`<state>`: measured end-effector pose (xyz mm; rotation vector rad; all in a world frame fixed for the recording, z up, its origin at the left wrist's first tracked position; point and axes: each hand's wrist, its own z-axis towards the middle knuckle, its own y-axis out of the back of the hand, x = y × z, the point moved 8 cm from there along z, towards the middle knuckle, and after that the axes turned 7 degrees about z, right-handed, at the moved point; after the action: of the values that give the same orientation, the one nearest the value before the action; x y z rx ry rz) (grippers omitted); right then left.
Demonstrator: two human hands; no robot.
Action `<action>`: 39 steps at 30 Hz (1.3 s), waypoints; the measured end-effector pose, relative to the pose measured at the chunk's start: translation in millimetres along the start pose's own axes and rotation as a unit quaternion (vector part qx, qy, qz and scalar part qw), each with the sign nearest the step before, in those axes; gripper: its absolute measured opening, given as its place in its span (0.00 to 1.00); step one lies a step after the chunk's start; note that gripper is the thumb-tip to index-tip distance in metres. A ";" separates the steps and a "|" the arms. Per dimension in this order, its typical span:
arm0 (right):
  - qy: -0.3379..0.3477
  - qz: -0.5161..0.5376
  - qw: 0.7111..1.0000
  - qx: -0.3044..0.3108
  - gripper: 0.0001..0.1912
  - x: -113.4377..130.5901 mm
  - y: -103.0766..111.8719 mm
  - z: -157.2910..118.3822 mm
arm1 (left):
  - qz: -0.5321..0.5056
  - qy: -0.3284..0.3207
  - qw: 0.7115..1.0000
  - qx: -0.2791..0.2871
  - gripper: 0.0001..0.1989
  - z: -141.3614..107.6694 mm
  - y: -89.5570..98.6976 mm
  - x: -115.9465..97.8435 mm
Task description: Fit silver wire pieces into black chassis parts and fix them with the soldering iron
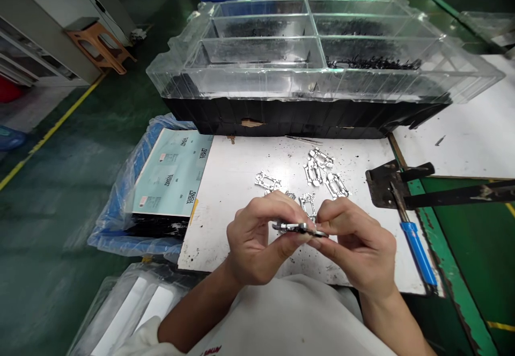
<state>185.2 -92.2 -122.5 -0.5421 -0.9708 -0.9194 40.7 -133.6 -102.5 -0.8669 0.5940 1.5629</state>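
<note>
Both my hands are raised over a white work board [225, 184], pinching a small chrome-silver metal frame piece [300, 229] between their fingertips. My left hand [257, 240] grips its left end and my right hand [356, 246] grips its right end, and my fingers hide part of it. Several similar silver pieces, with openwork frames, lie on the board just beyond my hands. One [308, 205] sits right behind my fingers, and others [319, 165] lie in a loose group. Black specks and flakes are scattered over the board.
A clear plastic compartment tray [257, 52] holding small black parts rests on a black foam stack [298, 120]. To the right lie a blue-handled screwdriver [418, 251] and a black metal clamp tool [402, 187]. Printed pale teal cards [171, 173] lie on blue plastic sheeting at the left.
</note>
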 end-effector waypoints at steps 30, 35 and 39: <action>-0.004 -0.037 0.999 -0.037 0.11 8.0 1.6 -8.4 | -0.041 0.106 0.993 -0.017 0.05 -13.8 -3.7 16.2; -0.002 -0.024 0.998 -0.064 0.12 4.2 7.6 -11.6 | -0.026 0.087 0.996 0.013 0.08 -11.8 -6.2 11.9; 0.014 -0.025 0.997 -0.077 0.13 7.1 8.9 -12.8 | -0.015 0.068 0.997 0.014 0.08 -9.8 -9.7 7.3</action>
<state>200.4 -100.0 -122.4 -0.6361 -0.8949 -1.0499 52.0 -135.2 -113.2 -0.9616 0.6960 1.4734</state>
